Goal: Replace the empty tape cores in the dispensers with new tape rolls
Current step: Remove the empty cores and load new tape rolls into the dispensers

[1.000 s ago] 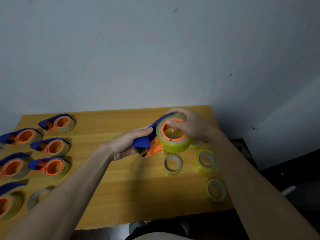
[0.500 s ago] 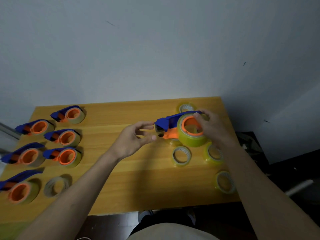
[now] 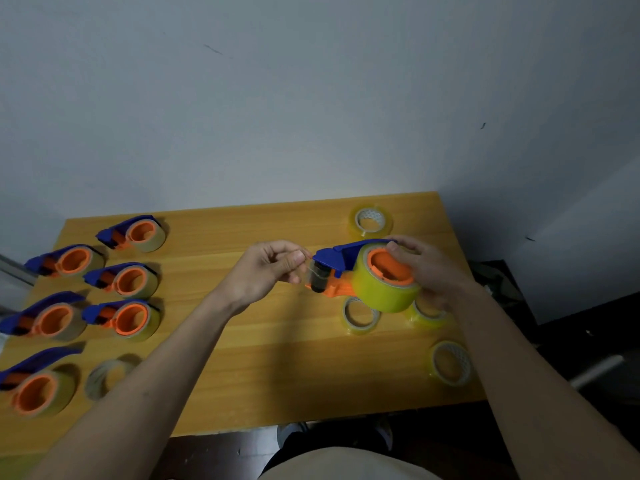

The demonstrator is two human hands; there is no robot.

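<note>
Since half a second ago: left hand (image 3: 266,271) closer to the dispenser (image 3: 349,268), thumb and forefinger now pinched right at its black roller end, apparently on the loose tape end, though the film is too blurred to confirm. Right hand (image 3: 429,271) unchanged, clasped round the far side of the yellow tape roll (image 3: 384,292) seated on the orange hub, dispenser held above the wooden table (image 3: 277,358). Open tabletop across the middle and near edge, below both forearms. Left edge crowded: six loaded dispensers (image 3: 121,282) in rows, one empty tape core (image 3: 107,377) near the front. Spare rolls (image 3: 360,315) under and around the right hand; one near the far edge, one close to the front right corner.
</note>
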